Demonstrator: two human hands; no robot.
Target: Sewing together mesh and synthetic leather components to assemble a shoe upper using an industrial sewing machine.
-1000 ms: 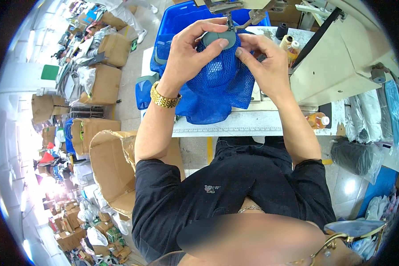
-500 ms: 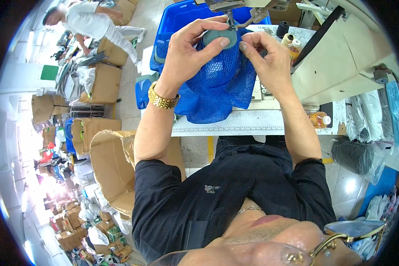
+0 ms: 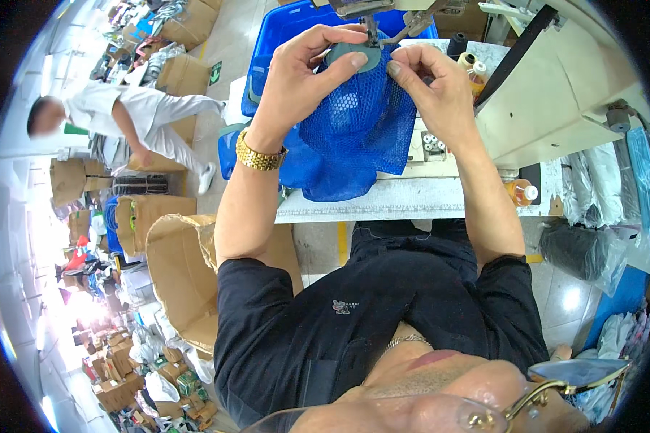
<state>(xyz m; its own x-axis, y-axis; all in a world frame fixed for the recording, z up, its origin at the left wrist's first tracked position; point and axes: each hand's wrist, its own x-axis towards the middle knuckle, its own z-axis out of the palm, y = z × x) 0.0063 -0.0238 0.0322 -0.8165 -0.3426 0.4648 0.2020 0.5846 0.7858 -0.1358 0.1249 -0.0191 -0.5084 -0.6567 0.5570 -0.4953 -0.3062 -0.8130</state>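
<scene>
A gray-green rounded patch (image 3: 372,60) is held against blue mesh fabric (image 3: 354,126) at the presser foot (image 3: 373,36) of a sewing machine (image 3: 556,108), above the counter (image 3: 412,209). By the left hand (image 3: 300,81), the patch is steadied, thumb laid on its face and index finger stretched along the far edge beside the foot. By the right hand (image 3: 439,90), the mesh is pinched narrowly between thumb and forefinger, just right of the patch. The step in hand is judged to be the guiding of the patch edge for stitching; the stitches cannot be made out. For the next move, small, even turning seems to be called for, with the mesh flat and fingertips clear of the needle.
</scene>
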